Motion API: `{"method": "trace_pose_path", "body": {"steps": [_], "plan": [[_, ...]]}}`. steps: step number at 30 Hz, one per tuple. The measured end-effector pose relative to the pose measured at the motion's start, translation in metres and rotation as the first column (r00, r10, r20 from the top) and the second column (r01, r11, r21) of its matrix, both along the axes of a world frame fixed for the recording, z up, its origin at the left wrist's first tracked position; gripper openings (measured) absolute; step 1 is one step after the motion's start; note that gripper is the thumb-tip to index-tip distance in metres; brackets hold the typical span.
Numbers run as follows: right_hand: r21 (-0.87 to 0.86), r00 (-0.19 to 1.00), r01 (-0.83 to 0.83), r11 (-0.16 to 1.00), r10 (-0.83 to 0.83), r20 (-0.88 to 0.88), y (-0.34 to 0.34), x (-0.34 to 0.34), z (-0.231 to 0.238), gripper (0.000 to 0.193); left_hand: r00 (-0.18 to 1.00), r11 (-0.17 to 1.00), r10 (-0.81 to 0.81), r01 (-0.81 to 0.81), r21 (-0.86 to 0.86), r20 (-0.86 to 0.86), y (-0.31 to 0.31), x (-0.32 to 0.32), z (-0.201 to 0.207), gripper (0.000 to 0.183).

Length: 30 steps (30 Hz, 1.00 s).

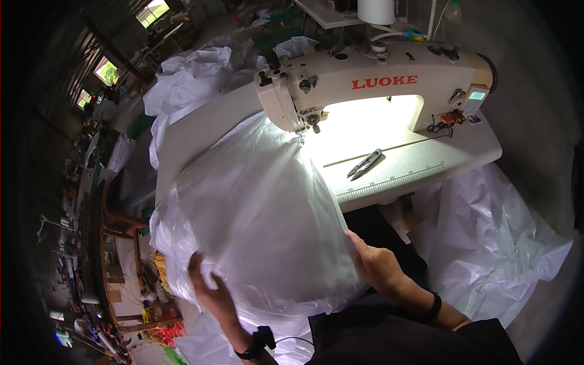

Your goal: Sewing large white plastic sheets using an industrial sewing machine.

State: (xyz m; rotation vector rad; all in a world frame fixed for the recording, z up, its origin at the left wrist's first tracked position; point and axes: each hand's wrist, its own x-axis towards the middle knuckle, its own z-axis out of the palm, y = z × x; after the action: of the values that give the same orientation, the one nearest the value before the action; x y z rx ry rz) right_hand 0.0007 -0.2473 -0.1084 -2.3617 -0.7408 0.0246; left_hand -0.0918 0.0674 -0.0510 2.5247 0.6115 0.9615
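A big sheet of thin, translucent white plastic (255, 213) lies bunched over the near left part of the sewing table (426, 161) and reaches up under the needle of a cream sewing machine (371, 82). My left hand (210, 292) grips the lower left edge of the plastic, partly seen through it. At the plastic's lower right edge, my right hand (374, 261) holds it with fingers curled on the film. Both wrists wear dark bands.
Small metal thread snips (365, 163) lie on the lit table beside a printed ruler strip. More white plastic is heaped behind the machine (194, 79) and on the floor at the right (499, 243). A cluttered wooden frame (121, 255) stands at the left.
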Motion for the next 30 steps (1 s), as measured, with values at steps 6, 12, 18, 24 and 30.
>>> {"method": "trace_pose_path", "body": {"steps": [6,12,18,24,30], "plan": [[-0.008,0.999,-0.002,1.0,0.001,-0.052,0.001,-0.005,0.001,0.052,0.7,0.717,-0.683,0.698,-0.006,-0.21,-0.085,0.13,-0.016,0.036],[-0.219,0.989,0.021,0.975,0.012,0.147,0.005,-0.007,-0.003,0.056,0.657,0.611,-0.633,0.749,0.255,-0.41,-0.099,0.169,-0.058,0.03],[-0.407,0.974,0.06,0.911,0.035,0.223,0.014,-0.005,-0.015,0.052,0.448,0.398,-0.742,0.893,0.209,-0.499,-0.07,0.128,-0.055,0.037],[-0.505,0.973,0.038,0.862,0.083,0.216,0.03,-0.008,-0.015,0.05,0.775,0.856,-0.263,0.462,0.232,-0.574,-0.036,0.131,-0.05,0.052],[-0.479,0.964,0.092,0.873,0.042,0.261,0.055,0.014,-0.002,0.052,0.736,0.834,-0.305,0.513,0.204,-0.604,0.002,0.18,-0.061,0.057]]}}
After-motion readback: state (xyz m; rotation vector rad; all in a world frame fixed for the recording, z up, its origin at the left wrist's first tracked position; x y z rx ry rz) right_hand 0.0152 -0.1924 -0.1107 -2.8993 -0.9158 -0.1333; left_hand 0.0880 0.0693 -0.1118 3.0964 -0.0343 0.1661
